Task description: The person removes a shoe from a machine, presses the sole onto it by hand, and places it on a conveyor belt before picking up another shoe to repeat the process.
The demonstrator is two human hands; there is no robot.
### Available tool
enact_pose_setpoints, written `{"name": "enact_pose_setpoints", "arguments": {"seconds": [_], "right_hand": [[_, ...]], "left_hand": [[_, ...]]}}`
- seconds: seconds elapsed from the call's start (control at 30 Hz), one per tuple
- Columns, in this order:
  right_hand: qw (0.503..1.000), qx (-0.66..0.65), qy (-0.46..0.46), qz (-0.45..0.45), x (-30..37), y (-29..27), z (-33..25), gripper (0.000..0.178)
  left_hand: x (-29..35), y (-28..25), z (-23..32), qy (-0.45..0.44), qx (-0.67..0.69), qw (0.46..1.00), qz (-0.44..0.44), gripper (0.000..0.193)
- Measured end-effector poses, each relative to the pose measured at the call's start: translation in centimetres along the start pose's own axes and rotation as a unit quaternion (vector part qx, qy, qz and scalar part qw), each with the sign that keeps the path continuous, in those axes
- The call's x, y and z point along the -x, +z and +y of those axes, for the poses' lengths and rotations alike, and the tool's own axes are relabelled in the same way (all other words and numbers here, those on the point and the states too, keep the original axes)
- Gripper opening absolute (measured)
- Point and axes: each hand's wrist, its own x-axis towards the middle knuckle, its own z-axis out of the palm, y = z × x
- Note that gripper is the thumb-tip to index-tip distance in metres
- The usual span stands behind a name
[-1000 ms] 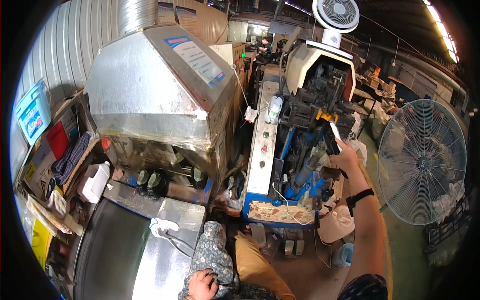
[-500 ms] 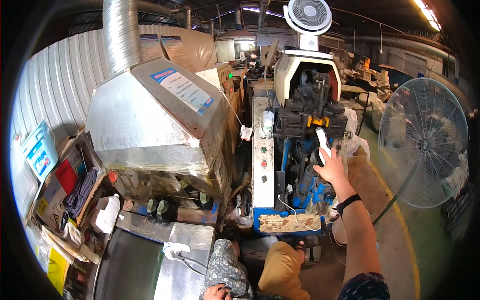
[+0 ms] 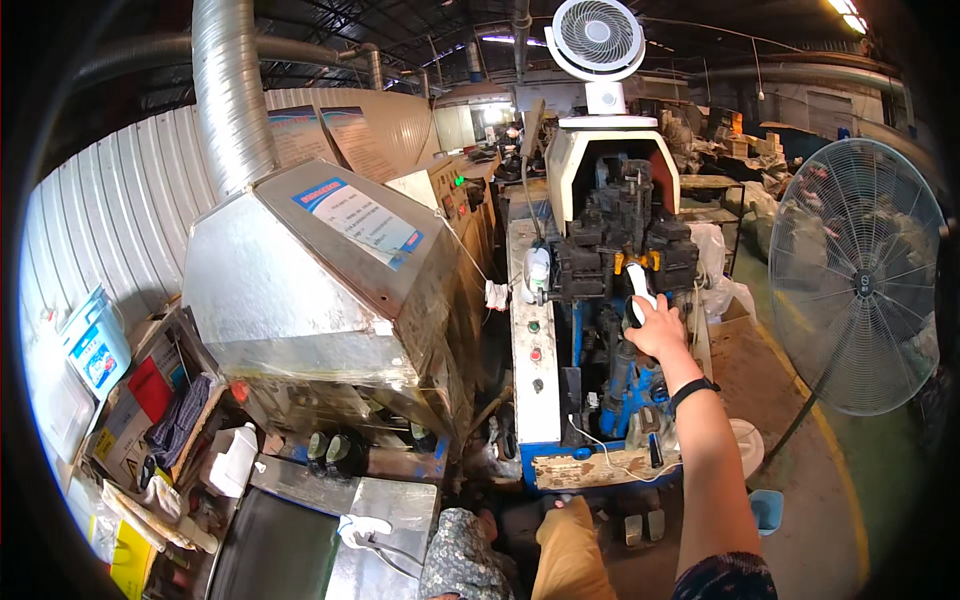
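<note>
My right hand [image 3: 656, 326] reaches forward at the middle right, its fingers closed around the near end of a long white shoe-shaped piece [image 3: 637, 284]. The far tip of that piece sits between two yellow jaws [image 3: 620, 263] of a black-and-blue shoe machine [image 3: 632, 215]. Whether the jaws touch it, I cannot tell. Beside my lap, only a sliver of my left hand [image 3: 446, 597] shows at the lower edge; its fingers are hidden. Nearest to it is patterned grey cloth [image 3: 465, 555] on my leg.
A control panel [image 3: 535, 350] with buttons runs left of the machine. Further left are a metal hood [image 3: 290, 270], several dark shoes [image 3: 343, 453], a conveyor belt [image 3: 275, 545] and a white handled tool [image 3: 362, 528]. At right stands a large fan [image 3: 860, 280]; a blue container [image 3: 766, 511] sits on the floor.
The white piece has moved deeper between the yellow jaws, still in my right hand. The view has tilted slightly, and my left hand has nearly dropped out at the lower edge.
</note>
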Motion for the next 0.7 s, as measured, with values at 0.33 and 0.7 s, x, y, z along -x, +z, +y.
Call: {"name": "enact_pose_setpoints", "arguments": {"seconds": [0.33, 0.7], "right_hand": [[0.999, 0.002, 0.018, -0.031, -4.2, -0.5, -0.8, 0.081], [0.999, 0.002, 0.017, -0.043, -4.8, -2.6, -1.4, 0.080]], "left_hand": [[-0.1, 0.0, 0.1, -0.007, -0.005, 1.000, -0.014, 0.014], [0.5, 0.6, -0.7, 0.018, -0.036, 0.999, -0.037, 0.016]]}}
